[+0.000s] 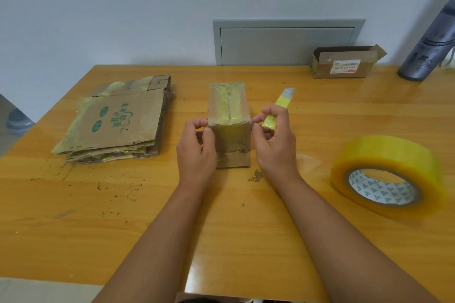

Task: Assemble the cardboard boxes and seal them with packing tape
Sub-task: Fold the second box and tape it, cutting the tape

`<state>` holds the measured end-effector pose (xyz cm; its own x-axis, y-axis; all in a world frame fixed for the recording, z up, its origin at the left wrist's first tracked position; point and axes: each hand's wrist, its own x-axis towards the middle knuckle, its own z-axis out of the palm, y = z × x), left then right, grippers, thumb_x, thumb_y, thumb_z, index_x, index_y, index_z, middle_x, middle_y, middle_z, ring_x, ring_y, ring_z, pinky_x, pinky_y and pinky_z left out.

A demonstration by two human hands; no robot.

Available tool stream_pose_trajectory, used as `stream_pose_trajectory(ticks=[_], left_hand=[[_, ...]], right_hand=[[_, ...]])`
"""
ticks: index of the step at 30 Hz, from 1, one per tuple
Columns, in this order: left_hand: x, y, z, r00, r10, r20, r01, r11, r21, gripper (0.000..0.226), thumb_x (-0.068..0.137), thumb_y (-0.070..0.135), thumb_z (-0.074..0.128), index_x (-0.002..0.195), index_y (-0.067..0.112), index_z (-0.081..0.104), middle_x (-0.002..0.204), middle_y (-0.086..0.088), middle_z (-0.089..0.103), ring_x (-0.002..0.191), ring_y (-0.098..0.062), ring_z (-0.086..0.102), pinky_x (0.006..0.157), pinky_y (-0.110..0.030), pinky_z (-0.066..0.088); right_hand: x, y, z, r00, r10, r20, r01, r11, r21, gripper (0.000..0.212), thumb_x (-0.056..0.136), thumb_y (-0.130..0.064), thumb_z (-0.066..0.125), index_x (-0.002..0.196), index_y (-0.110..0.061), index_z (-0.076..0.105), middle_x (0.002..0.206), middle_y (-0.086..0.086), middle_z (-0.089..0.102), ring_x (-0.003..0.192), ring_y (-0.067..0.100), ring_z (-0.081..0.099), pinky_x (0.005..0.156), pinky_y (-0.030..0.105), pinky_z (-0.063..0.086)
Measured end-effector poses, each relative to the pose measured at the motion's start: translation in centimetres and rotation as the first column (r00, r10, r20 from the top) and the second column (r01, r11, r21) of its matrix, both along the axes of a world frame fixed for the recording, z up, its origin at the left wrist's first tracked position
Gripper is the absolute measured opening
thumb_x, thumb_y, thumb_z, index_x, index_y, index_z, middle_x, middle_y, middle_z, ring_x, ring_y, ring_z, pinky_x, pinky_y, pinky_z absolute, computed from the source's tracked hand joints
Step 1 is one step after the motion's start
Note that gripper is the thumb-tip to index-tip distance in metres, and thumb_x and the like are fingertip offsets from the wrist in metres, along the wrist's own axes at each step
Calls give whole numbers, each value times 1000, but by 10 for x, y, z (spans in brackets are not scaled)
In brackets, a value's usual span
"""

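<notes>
Against a pale wall, on the scuffed orange wooden surface (246, 241), we have the small brown cardboard box wrapped in yellowish tape (230, 125) standing at centre. Our left hand (197, 147) pinches its near left corner; our right hand (275, 142) pinches the right corner while gripping a yellow box cutter (275, 113). The box looks light, stiff and tape-slick, so we judge the edges the best hold.

The wooden table (246, 229) bears flattened cardboard (118, 120), a taped box (230, 125), a tape roll (386, 174), an open carton (344, 63) and a bottle (428, 44).
</notes>
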<state>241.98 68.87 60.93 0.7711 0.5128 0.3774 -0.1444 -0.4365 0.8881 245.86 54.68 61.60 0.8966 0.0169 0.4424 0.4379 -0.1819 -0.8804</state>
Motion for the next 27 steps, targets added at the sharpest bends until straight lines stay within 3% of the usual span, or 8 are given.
stream_pose_trajectory(ticks=[3,8,12,14,17,21,23,27], left_hand=[[0,-1,0,1000,22,2,-22,1000,10,14,101,13,48,100,23,57,77,12,59,64,-4,52,59,-26,43],[2,-2,-1,999,27,20,-26,998,-54,15,103,18,47,107,29,56,95,14,63,86,-5,61,75,-32,55],[4,-5,1,997,72,5,-71,989,-133,17,101,20,52,104,36,47,99,14,60,86,-4,61,77,-28,52],[5,-6,-3,996,94,1,-93,987,-132,12,100,24,54,94,34,52,92,12,62,83,-11,64,75,-37,55],[7,-11,-8,996,88,1,-87,989,-117,15,99,37,48,90,37,60,93,5,67,90,-18,67,80,-46,56],[5,-16,-8,996,88,31,-83,990,-117,20,102,35,49,107,26,66,103,6,64,98,-12,63,83,-29,52],[5,-16,-6,996,84,42,-76,985,-155,25,101,32,52,117,18,65,110,3,63,100,-16,62,81,-26,52],[7,-14,-9,995,91,49,-81,980,-180,27,99,38,56,101,15,70,94,-2,67,88,-18,63,76,-36,53]], right_hand=[[0,2,0,1000,-25,14,26,1000,-18,27,95,-2,55,111,-23,47,93,-8,60,52,7,48,58,40,50],[0,5,0,998,-67,-5,67,998,11,34,95,-5,57,115,-27,41,96,-10,55,68,5,58,63,28,50],[-1,9,-2,992,-124,8,124,992,-27,33,92,-15,53,116,-33,40,93,-14,54,78,21,65,73,47,55],[-3,10,-1,992,-127,18,128,990,-58,30,93,-17,50,116,-33,40,92,-11,58,72,20,64,70,50,54],[-5,11,-2,993,-108,45,111,991,-68,27,95,-16,56,119,-24,45,107,-8,63,79,4,65,74,43,55],[-7,15,-4,988,-128,89,138,984,-116,23,94,-16,60,115,-13,51,105,-10,65,64,1,53,65,27,43],[-8,17,-5,988,-133,74,140,986,-95,24,94,-19,62,115,-14,51,100,-8,65,67,4,57,68,27,47],[-9,19,-3,992,-123,1,123,992,-21,22,96,-26,64,112,-20,50,92,-6,64,78,13,66,73,25,54]])
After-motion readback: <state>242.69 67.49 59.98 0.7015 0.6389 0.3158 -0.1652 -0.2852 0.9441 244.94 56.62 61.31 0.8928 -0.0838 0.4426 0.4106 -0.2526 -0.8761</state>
